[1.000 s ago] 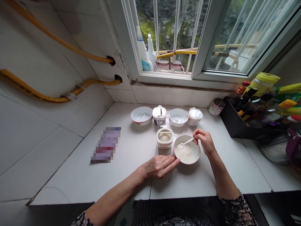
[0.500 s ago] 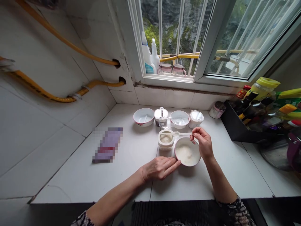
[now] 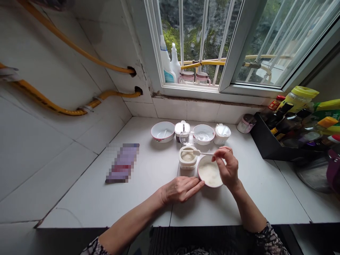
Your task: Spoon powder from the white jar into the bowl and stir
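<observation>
The right hand (image 3: 227,168) pinches a white spoon (image 3: 204,153) by its handle above the far rim of a bowl (image 3: 206,160), the spoon's head reaching left to the open canister (image 3: 187,167); the left hand (image 3: 180,189) lies with fingers extended and close together, fingertips touching the bowl's near-left side; pale grains (image 3: 209,173) cover the bowl's bottom, and similar pale contents (image 3: 188,156) show inside the canister; behind, a floral-sided bowl (image 3: 156,133) holds a slim white utensil (image 3: 165,133).
</observation>
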{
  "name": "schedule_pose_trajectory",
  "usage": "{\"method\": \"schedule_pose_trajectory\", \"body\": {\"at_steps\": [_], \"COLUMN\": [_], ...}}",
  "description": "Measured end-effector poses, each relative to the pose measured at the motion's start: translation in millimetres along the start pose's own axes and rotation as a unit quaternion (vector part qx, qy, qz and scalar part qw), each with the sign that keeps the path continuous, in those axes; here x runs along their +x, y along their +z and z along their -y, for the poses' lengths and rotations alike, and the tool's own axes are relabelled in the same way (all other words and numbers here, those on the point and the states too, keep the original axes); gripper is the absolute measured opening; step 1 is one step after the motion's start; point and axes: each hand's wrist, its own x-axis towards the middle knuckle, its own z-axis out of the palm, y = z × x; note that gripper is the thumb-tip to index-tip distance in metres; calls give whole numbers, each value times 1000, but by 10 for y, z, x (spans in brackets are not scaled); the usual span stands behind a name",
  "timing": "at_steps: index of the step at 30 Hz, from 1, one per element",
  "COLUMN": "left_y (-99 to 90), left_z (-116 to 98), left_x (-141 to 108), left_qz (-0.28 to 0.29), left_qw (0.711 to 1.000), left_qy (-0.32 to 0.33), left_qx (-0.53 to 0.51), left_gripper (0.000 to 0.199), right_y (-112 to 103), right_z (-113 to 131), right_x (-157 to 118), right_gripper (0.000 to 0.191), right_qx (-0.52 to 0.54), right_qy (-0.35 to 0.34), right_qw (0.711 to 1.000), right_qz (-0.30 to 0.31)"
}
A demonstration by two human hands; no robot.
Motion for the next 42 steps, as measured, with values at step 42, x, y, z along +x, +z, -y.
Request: {"method": "schedule_pose_trajectory", "body": {"at_steps": [42], "left_y": [2], "left_z": [1], "left_x": [17], "left_qz": [-11], "left_qw": [1000], "left_qy": [1], "left_qx": [4], "left_gripper": [28], "right_y": [67], "right_z": [-40], "right_x": [73], "right_gripper": [6], "right_qx": [149], "right_qy": [221], "right_qw": [964], "right_qz": [22]}}
